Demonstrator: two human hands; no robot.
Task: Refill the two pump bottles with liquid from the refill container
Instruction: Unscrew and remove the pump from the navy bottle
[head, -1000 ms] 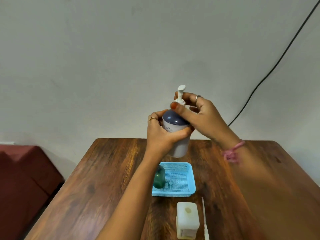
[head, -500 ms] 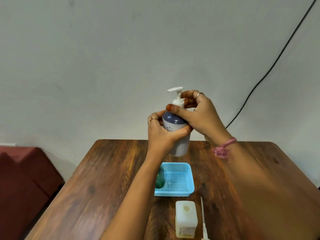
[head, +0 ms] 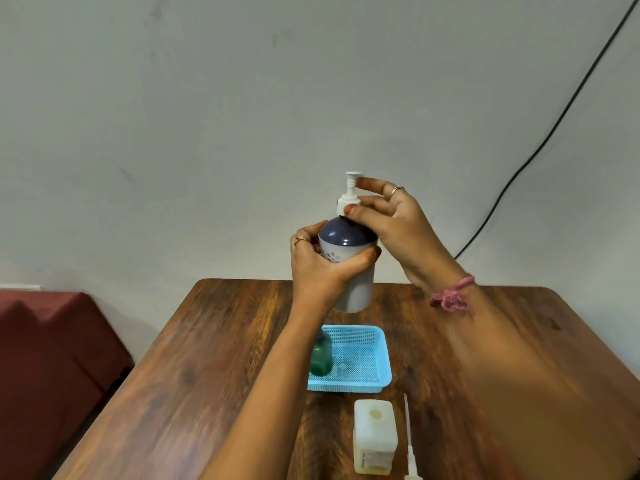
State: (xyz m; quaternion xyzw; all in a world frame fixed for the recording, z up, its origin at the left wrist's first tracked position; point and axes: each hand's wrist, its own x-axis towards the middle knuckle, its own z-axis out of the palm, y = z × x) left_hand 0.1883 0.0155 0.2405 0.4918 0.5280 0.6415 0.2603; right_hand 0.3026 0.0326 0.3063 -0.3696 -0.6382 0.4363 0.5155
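— Where's the bottle?

— I see the white pump bottle (head: 349, 268) with the dark blue dome held upright in the air, above the far end of the wooden table (head: 214, 358). My left hand (head: 320, 268) is wrapped round its body. My right hand (head: 391, 220) pinches the white pump collar (head: 348, 204) at the neck.

— And the rest?

— Below, a blue mesh basket (head: 367, 384) holds the green bottle (head: 321, 356), half hidden by my left forearm. Nearer me stands the pale refill container (head: 374, 441), with a loose white pump tube (head: 408, 434) just to its right.
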